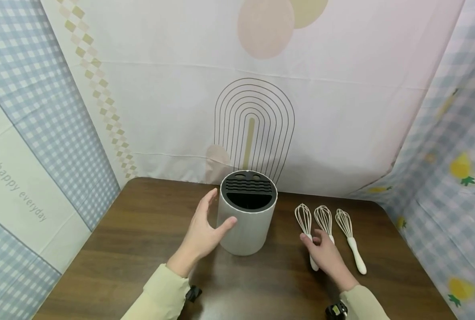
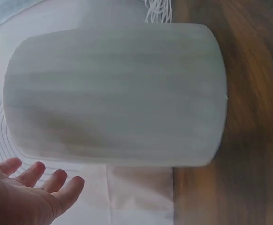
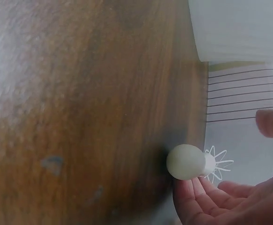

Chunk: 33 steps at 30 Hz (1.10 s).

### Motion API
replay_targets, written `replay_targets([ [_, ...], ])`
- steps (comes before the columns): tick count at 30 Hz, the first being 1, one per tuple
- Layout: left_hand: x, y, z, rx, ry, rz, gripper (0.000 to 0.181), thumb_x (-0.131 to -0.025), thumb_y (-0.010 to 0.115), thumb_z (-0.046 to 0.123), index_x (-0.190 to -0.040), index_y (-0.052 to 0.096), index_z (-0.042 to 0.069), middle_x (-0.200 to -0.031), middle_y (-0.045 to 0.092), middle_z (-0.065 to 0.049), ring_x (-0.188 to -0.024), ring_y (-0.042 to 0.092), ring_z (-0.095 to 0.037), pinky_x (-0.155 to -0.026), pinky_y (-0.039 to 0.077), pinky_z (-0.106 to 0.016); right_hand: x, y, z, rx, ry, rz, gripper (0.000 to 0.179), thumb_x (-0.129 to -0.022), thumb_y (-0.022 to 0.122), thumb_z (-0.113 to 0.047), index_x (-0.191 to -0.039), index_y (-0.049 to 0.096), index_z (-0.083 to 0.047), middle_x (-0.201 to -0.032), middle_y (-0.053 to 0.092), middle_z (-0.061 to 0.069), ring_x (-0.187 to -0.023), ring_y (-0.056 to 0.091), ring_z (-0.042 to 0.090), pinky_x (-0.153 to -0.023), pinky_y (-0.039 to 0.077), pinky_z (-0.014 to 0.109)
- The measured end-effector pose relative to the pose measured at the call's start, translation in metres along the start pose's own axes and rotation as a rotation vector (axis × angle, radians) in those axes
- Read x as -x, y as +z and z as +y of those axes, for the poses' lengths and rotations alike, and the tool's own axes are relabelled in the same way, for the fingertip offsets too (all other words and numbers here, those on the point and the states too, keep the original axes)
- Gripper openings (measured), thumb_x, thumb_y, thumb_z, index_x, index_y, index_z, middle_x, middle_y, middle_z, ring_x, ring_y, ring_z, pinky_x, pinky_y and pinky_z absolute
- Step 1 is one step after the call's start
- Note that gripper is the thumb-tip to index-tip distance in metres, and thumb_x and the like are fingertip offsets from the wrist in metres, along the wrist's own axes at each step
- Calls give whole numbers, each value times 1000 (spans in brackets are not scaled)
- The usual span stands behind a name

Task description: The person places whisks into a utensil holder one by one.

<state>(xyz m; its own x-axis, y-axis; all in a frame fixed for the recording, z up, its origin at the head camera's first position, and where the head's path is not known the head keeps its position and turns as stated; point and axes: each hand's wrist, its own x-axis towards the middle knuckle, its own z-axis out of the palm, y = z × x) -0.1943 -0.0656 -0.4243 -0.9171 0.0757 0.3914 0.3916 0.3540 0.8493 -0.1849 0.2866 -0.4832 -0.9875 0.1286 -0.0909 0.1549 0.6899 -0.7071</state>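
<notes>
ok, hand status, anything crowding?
Left hand open beside pale-grey cylindrical holder, black slotted top. Right hand at leftmost white wire whisk, grip not closed. Middle white wire whisk close by.

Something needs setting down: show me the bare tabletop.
Free: table left of the left hand, and front center between the sleeves. Crowded: between the holder and left hand, and around the right hand and three whisks.

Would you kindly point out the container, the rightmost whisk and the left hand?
Container (image 1: 246, 231): head view, on its pale side wall.
Rightmost whisk (image 1: 353, 246): head view, on its white handle.
Left hand (image 1: 200, 234): head view, mid-hand, near the thumb's base.
</notes>
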Motion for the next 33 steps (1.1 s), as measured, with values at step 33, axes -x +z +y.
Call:
replay_targets([
  [33,-43,31,-22,11,225,69,45,-107,29,27,-149,31,10,-147,37,-9,-115,50,-29,-104,34,-47,-9,1,14,-319,189,-69,47,-93,65,-22,-131,54,4,-123,58,22,-102,61,27,-79,53,41],
])
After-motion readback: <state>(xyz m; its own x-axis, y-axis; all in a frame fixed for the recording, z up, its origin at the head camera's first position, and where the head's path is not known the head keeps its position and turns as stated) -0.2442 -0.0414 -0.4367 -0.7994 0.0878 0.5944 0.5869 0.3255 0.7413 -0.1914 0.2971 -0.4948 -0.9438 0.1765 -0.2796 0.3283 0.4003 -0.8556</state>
